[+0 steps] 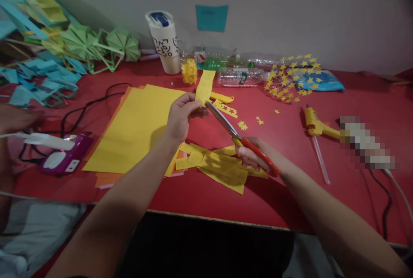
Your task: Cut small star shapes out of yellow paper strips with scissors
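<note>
The white tumbler (166, 47) bore dark blue doodle-like characters that could not be read as words; the green label on a clear plastic bottle (232, 77) and the faint writing on the teal paper (211, 18) on the wall were too small to read.

The red-handled metal scissors (222, 118) lay diagonally above the red tabletop (206, 198), tips pointing away and leftward at the near end of the yellow paper strip (206, 84), handles toward the person's right. The strip's long axis ran away from the person, leaning slightly right.

The left hand (180, 116) pinched the strip's near end between thumb and fingers; the right hand (250, 157) was wrapped around the scissors' handles.

Below them were loose yellow paper pieces (222, 174), with large yellow sheets (135, 127) to the left. Small yellow stars (242, 125) lay beyond the right hand, and a yellow glue gun (316, 127) lay farther right. Behind the table stood a plain greyish wall (274, 7).
</note>
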Demonstrator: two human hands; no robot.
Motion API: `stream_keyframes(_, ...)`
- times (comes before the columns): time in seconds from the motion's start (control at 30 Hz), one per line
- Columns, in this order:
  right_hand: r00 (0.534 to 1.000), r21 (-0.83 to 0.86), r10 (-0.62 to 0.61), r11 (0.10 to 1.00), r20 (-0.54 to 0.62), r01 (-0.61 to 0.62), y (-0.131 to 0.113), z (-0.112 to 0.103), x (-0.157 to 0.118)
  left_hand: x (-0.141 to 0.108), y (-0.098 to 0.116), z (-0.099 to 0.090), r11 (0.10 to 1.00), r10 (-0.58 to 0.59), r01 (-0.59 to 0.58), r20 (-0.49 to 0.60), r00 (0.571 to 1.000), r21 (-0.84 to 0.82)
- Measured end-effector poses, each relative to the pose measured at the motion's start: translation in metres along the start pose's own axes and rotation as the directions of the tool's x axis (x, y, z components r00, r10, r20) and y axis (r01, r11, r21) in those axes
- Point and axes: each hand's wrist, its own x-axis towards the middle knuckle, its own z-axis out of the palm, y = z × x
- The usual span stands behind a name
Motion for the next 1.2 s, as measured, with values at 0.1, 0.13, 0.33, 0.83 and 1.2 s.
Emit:
stream_keyframes(0.1,1.000,-0.008,0.010,1.000,0.001,-0.010,-0.0010,-0.0002,-0.0014,0.0000,0.0006,0.0000,1.000,0.009,-0.009,-0.009,1.000,-0.013)
stream_keyframes(0.13,1.000,-0.013,0.011,1.000,0.001,-0.011,-0.0011,-0.0002,-0.0017,0.0000,0.0006,-0.0001,1.000,0.012,-0.013,-0.012,1.000,-0.020)
stream_keyframes(0.33,1.000,-0.037,0.018,0.999,-0.021,-0.019,0.0027,-0.0001,-0.0010,-0.0003,-0.0001,0.0004,0.999,0.012,-0.011,0.009,1.000,-0.040)
stream_keyframes(0.83,0.999,-0.020,0.039,0.999,-0.021,-0.039,0.0039,0.0003,0.0014,-0.0036,-0.0011,0.0024,1.000,-0.006,0.005,0.044,0.999,0.020)
stream_keyframes(1.2,0.999,0.015,-0.012,1.000,0.042,0.012,0.0008,-0.0005,0.0010,-0.0040,0.0001,0.0023,1.000,0.001,-0.001,0.062,0.998,-0.002)
